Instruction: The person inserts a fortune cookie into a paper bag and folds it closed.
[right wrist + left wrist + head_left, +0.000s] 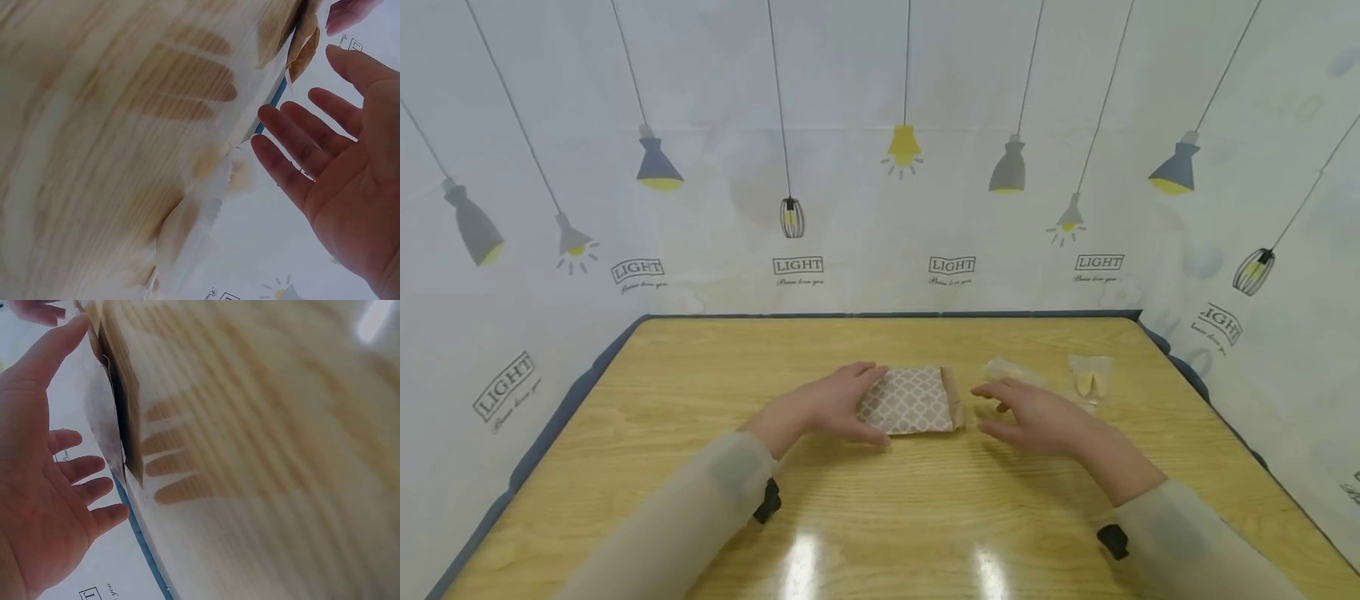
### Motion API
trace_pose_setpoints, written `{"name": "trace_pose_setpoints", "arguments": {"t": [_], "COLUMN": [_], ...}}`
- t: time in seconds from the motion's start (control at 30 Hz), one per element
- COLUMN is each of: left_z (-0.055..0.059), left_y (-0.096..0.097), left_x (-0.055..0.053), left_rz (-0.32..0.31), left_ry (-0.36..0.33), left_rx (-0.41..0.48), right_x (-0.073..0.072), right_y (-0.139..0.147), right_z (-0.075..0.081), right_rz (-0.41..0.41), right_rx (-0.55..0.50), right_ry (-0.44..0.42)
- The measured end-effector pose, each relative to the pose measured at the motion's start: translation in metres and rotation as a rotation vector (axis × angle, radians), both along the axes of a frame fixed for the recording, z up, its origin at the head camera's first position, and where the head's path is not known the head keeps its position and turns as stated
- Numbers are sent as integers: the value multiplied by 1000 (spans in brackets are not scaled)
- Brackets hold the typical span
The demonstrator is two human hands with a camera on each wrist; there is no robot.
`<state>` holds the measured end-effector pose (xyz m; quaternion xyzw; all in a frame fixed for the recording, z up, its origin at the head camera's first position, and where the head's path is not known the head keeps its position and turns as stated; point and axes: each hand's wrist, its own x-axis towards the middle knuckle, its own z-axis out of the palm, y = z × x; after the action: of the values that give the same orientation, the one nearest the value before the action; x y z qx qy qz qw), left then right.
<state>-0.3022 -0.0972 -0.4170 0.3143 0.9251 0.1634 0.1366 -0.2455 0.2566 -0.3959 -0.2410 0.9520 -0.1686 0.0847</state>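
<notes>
A flat paper bag (912,400) with a white lattice print lies on the table, its plain brown end to the right. At the bag's left edge is my left hand (841,406), thumb and fingers spread; whether it touches the paper I cannot tell. In the left wrist view the bag (103,409) shows edge-on, with a dark gap along its side. My right hand (1037,417) hovers right of the brown end, holding nothing, its fingers loosely bent. Just behind it lies a clear packet (1017,370), partly covered by the hand.
Farther right is another clear packet (1090,377) with pale yellowish pieces inside. The glossy wooden table (880,517) has a dark blue edge at the back. A white curtain-like wall (850,83) printed with lamps surrounds it on three sides.
</notes>
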Motion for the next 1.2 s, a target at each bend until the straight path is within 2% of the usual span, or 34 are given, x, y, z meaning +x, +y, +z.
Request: {"name": "trace_pose_setpoints", "arguments": {"t": [0.17,0.37,0.6,0.83,1.0,1.1,1.2], "left_z": [2,-1,1,-1,-1,2,5], "left_y": [8,11,10,1,-9,-13,-15], "left_x": [-5,-9,-6,-4,0,6,14], "left_rz": [6,14,8,8,16,15,5], "left_ry": [-44,-64,-59,-13,24,42,60], "left_rx": [-3,-14,42,124,210,257,298], "right_x": [-2,-5,-4,-2,-2,-4,-6], "right_y": [0,-2,-1,-4,-7,-11,-18], "right_z": [-1,-5,-5,-3,0,2,4], "right_rz": [-8,-3,-5,-13,-47,-59,-67], "right_rx": [-35,-73,-95,-130,-296,-450,-561], "right_ry": [-40,-61,-59,-58,-72,-118,-179]}}
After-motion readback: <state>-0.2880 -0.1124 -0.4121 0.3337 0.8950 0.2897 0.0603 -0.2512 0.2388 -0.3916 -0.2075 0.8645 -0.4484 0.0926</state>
